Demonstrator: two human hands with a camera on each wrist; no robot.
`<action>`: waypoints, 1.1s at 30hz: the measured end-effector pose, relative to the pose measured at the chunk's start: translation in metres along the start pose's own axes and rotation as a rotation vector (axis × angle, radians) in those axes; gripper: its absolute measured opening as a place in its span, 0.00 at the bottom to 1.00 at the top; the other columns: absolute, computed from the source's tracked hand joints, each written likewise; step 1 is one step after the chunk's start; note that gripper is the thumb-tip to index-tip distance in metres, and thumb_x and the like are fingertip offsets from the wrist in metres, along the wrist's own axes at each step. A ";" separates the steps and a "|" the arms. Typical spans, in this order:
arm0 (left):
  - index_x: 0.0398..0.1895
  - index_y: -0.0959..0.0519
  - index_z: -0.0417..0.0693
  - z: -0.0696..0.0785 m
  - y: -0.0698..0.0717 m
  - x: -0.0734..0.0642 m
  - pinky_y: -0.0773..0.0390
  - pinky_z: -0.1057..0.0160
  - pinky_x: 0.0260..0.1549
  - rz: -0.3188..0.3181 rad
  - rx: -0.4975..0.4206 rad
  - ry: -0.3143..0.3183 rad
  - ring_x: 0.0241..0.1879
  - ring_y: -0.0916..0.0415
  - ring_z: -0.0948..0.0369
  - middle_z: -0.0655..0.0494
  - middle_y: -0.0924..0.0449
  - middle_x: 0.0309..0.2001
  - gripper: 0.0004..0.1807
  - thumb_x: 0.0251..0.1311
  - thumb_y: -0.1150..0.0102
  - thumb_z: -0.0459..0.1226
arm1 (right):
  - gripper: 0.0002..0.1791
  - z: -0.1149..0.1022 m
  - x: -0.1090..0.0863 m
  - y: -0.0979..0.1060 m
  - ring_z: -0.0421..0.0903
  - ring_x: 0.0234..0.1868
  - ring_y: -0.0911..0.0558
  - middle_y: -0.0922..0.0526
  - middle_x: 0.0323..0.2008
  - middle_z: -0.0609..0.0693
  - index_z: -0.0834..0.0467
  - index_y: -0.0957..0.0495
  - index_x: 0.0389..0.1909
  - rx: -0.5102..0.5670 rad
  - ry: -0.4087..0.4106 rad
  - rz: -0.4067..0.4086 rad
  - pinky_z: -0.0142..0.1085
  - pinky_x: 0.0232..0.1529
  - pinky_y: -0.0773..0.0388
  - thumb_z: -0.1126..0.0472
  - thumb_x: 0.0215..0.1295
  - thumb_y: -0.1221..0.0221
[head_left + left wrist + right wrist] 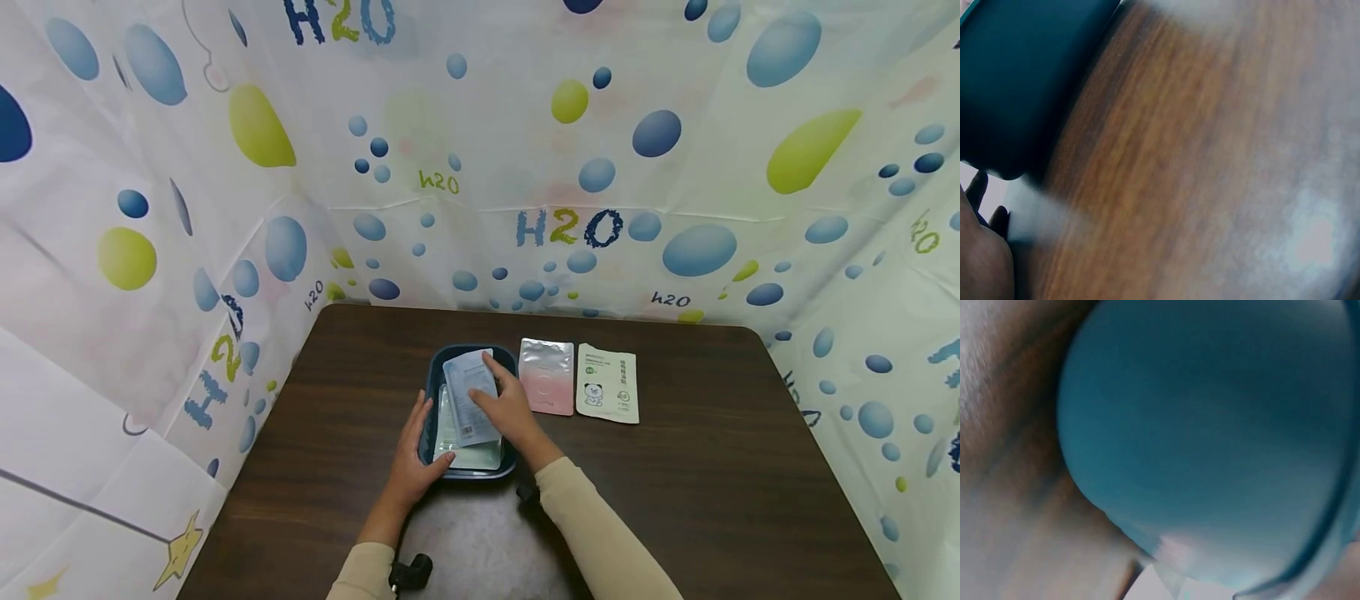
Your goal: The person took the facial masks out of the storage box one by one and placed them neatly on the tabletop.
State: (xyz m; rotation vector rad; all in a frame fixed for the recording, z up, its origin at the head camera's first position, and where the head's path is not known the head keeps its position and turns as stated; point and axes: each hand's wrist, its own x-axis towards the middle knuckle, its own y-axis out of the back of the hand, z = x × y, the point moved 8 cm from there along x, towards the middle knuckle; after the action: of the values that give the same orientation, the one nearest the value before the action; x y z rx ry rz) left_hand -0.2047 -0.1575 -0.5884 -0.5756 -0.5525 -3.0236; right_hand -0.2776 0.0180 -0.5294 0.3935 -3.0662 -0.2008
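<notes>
In the head view a dark blue plastic basket (432, 427) holds several flat packets. On top lies a pale blue packet (471, 421) with printed text and a barcode, slanted over a pale green packet (480, 457). My right hand (517, 410) pinches the blue packet at its right side, thumb on its face. My left hand (418, 462) rests against the basket's left side, fingers stretched along the outer wall, thumb near the front rim. The left wrist view shows the basket wall (1029, 69) above part of that hand; the right wrist view is mostly filled by the basket's wall (1210, 437).
Right of the basket, a pink and silver packet (547, 379) and a cream packet (607, 385) with a cartoon bear lie side by side on the dark wooden table (697, 467). A white curtain (495, 108) with blue and green spots hangs behind the table and at its sides.
</notes>
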 end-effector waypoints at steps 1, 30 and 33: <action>0.78 0.41 0.38 0.000 0.000 0.000 0.46 0.25 0.67 0.002 -0.001 -0.002 0.78 0.50 0.38 0.44 0.51 0.83 0.51 0.49 0.29 0.41 | 0.39 -0.002 0.001 0.002 0.53 0.55 0.17 0.24 0.67 0.60 0.54 0.41 0.79 -0.007 0.008 0.005 0.48 0.54 0.17 0.61 0.70 0.39; 0.78 0.40 0.40 -0.002 0.000 -0.001 0.48 0.27 0.69 0.004 -0.018 0.026 0.80 0.52 0.49 0.47 0.51 0.83 0.52 0.49 0.28 0.41 | 0.41 -0.042 0.019 0.055 0.57 0.63 0.23 0.32 0.73 0.58 0.51 0.49 0.82 0.075 0.018 0.105 0.55 0.63 0.23 0.66 0.73 0.42; 0.78 0.40 0.40 -0.002 0.000 -0.001 0.48 0.27 0.69 0.008 -0.018 0.025 0.80 0.53 0.60 0.47 0.51 0.83 0.52 0.48 0.28 0.41 | 0.41 -0.060 0.012 0.059 0.57 0.63 0.23 0.32 0.74 0.59 0.52 0.49 0.82 0.058 0.018 0.114 0.55 0.64 0.23 0.66 0.73 0.42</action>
State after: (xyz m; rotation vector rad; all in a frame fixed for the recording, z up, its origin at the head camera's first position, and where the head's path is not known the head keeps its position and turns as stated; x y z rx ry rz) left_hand -0.2046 -0.1581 -0.5905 -0.5379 -0.5208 -3.0273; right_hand -0.2998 0.0639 -0.4622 0.2212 -3.0705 -0.1038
